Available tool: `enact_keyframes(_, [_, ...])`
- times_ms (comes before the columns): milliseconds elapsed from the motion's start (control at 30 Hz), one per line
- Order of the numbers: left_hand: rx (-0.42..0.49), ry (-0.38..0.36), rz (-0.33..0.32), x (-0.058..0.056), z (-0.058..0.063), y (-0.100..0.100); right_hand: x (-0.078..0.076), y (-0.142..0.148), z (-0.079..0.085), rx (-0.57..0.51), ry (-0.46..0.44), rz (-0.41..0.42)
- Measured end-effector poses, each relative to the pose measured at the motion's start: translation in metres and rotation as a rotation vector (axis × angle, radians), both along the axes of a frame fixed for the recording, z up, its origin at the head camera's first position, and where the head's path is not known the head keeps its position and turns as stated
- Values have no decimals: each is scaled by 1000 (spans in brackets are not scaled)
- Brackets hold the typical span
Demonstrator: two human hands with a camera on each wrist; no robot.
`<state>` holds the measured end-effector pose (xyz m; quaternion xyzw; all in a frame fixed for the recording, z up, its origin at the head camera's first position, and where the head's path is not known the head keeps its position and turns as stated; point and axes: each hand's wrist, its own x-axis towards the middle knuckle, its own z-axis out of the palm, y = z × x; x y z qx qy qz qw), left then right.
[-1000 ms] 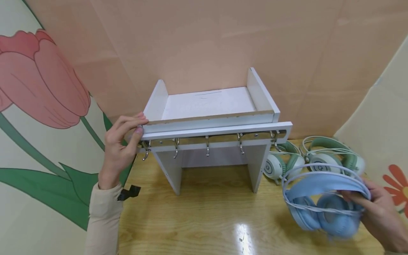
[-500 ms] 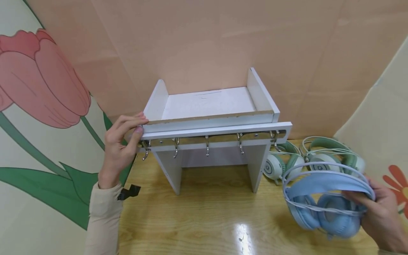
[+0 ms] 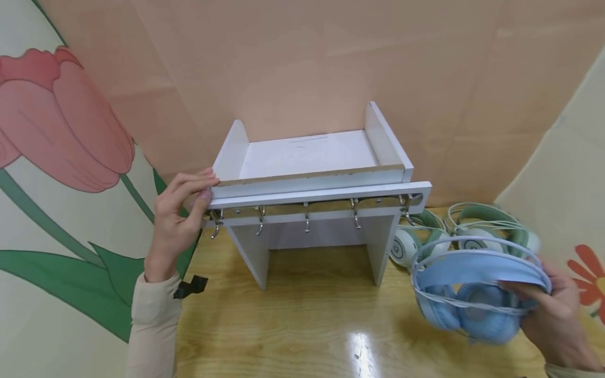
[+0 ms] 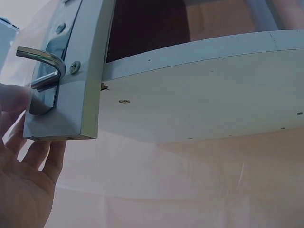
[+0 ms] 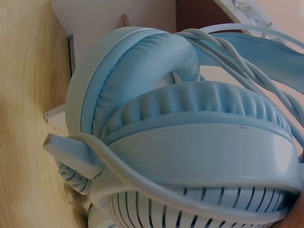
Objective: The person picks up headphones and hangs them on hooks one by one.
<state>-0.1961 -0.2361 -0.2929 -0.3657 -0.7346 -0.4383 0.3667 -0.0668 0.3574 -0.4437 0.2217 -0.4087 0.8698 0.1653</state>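
My left hand (image 3: pixel 177 223) holds the left end of a white wooden shelf (image 3: pixel 302 155) at its hook rail (image 3: pixel 331 209). In the left wrist view the thumb lies over the rail's face beside a metal hook (image 4: pixel 47 61), with the other fingers behind the board. Several metal hooks line the rail in the head view. On the right, my right hand (image 3: pixel 555 312) grips light blue headphones (image 3: pixel 482 270) by the side of the headband, earcups hanging down above the table. A white cord loops round them. Ribbed blue ear cushions (image 5: pixel 199 104) fill the right wrist view.
Two pairs of green and white headphones lie on the wooden table (image 3: pixel 293 325), right of the shelf: one pair (image 3: pixel 404 247) close to its leg, another (image 3: pixel 491 223) farther right. A tan wall covering (image 3: pixel 302 63) stands behind, with flower-printed panels at both sides.
The blue headphones and my right hand have shifted slightly left and up in the last half second. My left hand keeps its place on the rail.
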Motion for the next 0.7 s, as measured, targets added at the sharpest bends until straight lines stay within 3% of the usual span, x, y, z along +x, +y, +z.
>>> enact_keyframes(233, [-18, 0, 12, 2, 2, -1, -5, -18, -3, -80, 69, 144])
enact_keyframes(433, [-24, -4, 28, 3, 3, -1, -7, -36, -4, -117, 61, 235])
enact_keyframes(700, [-37, -15, 49, 3, 3, 1, -9, -60, -5, -98, 65, 284])
